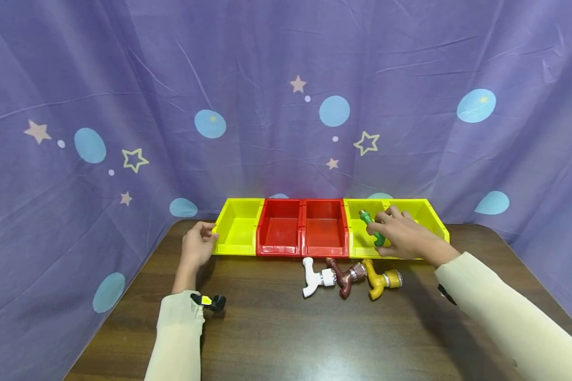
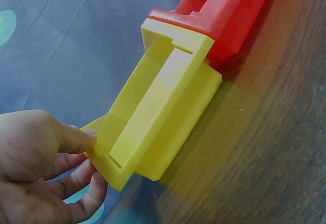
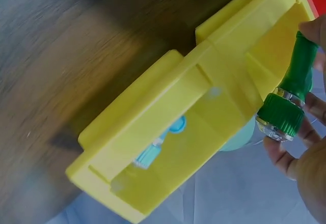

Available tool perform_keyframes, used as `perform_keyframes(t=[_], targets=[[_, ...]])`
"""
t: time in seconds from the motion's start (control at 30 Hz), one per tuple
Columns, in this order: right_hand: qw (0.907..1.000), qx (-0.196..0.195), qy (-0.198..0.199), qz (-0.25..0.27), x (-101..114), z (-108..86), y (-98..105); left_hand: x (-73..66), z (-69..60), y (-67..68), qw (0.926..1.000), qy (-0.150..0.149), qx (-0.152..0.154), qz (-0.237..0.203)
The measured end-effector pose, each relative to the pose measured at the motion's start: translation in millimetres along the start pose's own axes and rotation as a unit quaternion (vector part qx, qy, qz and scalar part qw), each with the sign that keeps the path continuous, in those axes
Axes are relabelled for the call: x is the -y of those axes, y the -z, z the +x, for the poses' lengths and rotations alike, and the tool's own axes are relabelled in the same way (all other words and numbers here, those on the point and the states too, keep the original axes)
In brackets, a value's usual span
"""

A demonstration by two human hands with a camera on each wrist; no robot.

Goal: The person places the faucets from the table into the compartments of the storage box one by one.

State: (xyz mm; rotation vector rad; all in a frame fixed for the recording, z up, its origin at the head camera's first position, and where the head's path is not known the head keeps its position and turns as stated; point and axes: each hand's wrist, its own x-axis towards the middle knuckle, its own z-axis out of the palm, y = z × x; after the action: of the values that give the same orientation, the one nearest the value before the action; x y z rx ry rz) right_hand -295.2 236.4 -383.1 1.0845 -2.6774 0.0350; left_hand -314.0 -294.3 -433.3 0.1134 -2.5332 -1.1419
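Note:
At the left end of the row, my left hand (image 1: 198, 246) pinches the side rim of a yellow storage bin (image 2: 153, 117) between thumb and fingers. My right hand (image 1: 405, 236) holds a green tap (image 3: 282, 114) above another yellow bin (image 1: 362, 251), the fourth from the left. In the head view, the tap's threaded end points up and away. The right wrist view shows a light blue tap (image 3: 148, 155) lying inside the rightmost yellow bin (image 3: 142, 127); my right hand hides it from the head view.
Two red bins (image 1: 279, 248) stand between the yellow ones. On the wooden table (image 1: 276, 328) in front lie a white tap (image 1: 311, 278), a maroon tap (image 1: 345, 279) and a mustard-yellow tap (image 1: 376, 280). A purple curtain (image 1: 267, 69) hangs behind.

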Motion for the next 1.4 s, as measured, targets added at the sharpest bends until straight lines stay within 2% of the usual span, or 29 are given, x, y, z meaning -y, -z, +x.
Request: perform_keyframes(t=[0.3, 0.57, 0.87, 1.1, 1.4], targets=[[0.9996, 0.003, -0.012, 0.025, -2, 20.6, -10, -1.1, 1.3, 0.3, 1.0000, 0.000, 0.002, -0.001], [0.9979, 0.040, -0.033, 0.040, -2, 32.0, -17, -1.5, 0.8, 0.9, 1.0000, -0.008, -0.002, -0.002], [0.9943, 0.062, -0.058, 0.065, 1, 41.0, -25, 0.9, 0.4, -0.2, 0.9999, -0.013, -0.001, -0.002], [0.9876, 0.108, -0.088, 0.072, -1, 47.1, -35, 2.1, -0.5, -0.8, 0.9999, -0.016, -0.001, -0.002], [0.9881, 0.112, -0.081, 0.069, -4, 53.7, -43, 1.9, -1.3, 0.9, 0.9998, -0.021, -0.001, 0.002]])
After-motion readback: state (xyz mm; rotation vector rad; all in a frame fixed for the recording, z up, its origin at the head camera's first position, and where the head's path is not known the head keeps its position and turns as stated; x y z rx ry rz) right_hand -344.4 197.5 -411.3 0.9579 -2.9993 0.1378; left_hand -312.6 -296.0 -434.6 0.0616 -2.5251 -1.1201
